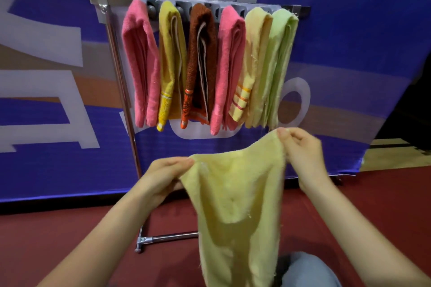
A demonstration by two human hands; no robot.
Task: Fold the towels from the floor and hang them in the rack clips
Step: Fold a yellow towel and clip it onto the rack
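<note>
A pale yellow towel (238, 205) hangs in the air in front of me, its lower part draping down past my knee. My left hand (163, 177) pinches its upper left corner. My right hand (300, 149) pinches the upper right corner, held higher. Behind it stands the metal rack (116, 58) with a grey clip bar (231, 8) along the top. Several folded towels hang from the clips: pink (140, 63), mustard yellow (171, 60), brown with an orange border (199, 63), a second pink (228, 67), cream with stripes (253, 65) and light green (278, 65).
A blue and white banner (58, 135) stands right behind the rack. The rack's foot bar (163, 239) lies on the dark red floor (58, 240). My knee in grey-blue cloth (305, 270) shows at the bottom. A wooden floor strip (396, 153) appears at the right.
</note>
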